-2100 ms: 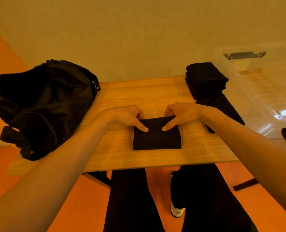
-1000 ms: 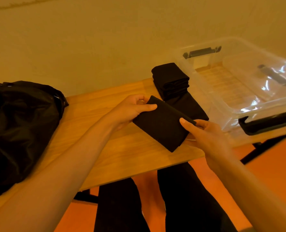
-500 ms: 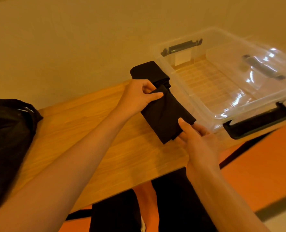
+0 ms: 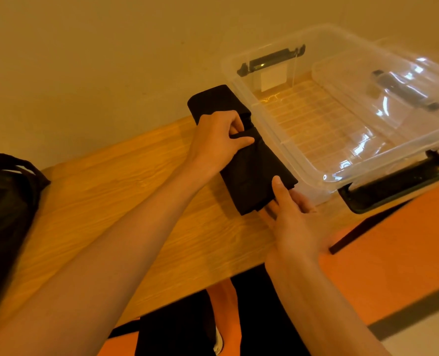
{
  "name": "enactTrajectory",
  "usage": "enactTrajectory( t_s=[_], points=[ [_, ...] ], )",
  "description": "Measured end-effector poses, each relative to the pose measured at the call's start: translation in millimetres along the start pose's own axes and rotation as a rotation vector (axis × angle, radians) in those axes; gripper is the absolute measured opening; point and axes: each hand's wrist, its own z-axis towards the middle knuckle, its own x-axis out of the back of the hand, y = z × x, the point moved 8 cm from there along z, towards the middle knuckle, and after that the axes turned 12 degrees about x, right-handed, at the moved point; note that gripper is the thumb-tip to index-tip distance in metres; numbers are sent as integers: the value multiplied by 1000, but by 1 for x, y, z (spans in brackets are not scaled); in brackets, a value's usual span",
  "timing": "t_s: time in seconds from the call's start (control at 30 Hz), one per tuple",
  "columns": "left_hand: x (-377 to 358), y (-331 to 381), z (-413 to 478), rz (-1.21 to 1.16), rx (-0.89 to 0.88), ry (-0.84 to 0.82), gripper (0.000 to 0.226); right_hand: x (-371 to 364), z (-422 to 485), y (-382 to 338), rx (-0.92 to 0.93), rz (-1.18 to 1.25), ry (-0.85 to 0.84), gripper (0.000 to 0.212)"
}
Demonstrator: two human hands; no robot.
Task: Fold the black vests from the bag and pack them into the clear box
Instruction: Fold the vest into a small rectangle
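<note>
Table (image 4: 105,201): wood with visible grain and a low-sheen finish.
Clear box (image 4: 303,160), upper right of the frame: transparent plastic, glossy, with bright highlights on the walls and a ribbed base.
Latch (image 4: 398,183) at its lower edge: black plastic, glossy.
Folded vest (image 4: 257,173), centre: black cloth, matt; the weave cannot be made out.
Stack of vests (image 4: 213,98), just above it in the frame: same matt black cloth.
Bag (image 4: 5,201), left edge: black fabric, matt and creased.
Wall (image 4: 110,60): matt, plain.
</note>
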Motion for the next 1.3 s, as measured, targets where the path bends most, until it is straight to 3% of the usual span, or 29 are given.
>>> enactTrajectory(
  t_s=[0.2, 0.37, 0.5, 0.63, 0.73, 0.8, 0.87, 1.03, 1.3],
  points=[
    [-7, 8, -7, 29, -64, 43, 27, 3, 0, 2, -15, -1, 46, 32],
    [-3, 11, -35, 39, -260, 120, 31, 2, -2, -1, -10, 15, 23, 28],
    [-19, -1, -61, 113, -384, -71, 42, 19, -6, -10, 46, -60, -34, 32],
    [-18, -20, -68, 50, -345, -135, 45, 42, -22, -31, 385, -417, -203, 24],
    [-16, -26, -71, -4, -307, -147, 45, 30, -38, -41, 788, -730, -471, 25],
    [-22, -24, -73, 31, -337, -188, 47, 10, -50, -43, 1134, -873, -630, 30],
    [-30, -25, -74, 111, -376, -217, 51, -14, -50, -35, 1355, -1022, -740, 37],
    [-40, -34, -65, 181, -341, -268, 53, -47, -19, -10, 1336, -1436, -761, 68],
    [-47, -32, -56, 270, -362, -274, 53, -29, -6, 1, 1347, -1616, -737, 74]
  ],
)
